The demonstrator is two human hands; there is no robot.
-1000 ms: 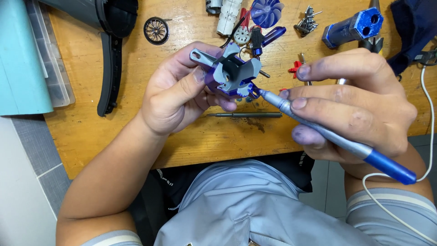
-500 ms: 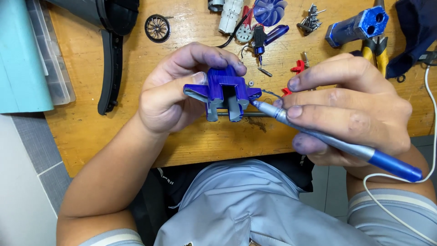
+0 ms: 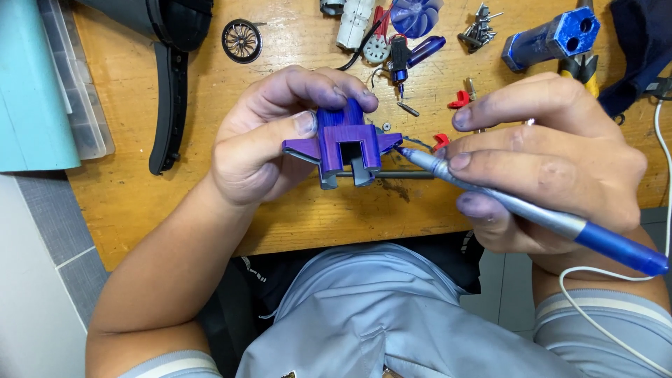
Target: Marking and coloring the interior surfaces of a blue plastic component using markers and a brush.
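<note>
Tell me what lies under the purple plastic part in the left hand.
Under the purple plastic part a thin dark rod lies on the wooden table, poking out to its right. The left hand and the part cover anything else beneath.

pen [image 3: 532, 210]: rear end cut by right edge | purple part [image 3: 344, 140]: back hidden under left hand [image 3: 269, 136] fingers | fan [image 3: 414, 15], black casing [image 3: 164, 28]: cut by top edge | screws [image 3: 479, 28]: too small to tell (a small heap)
</note>
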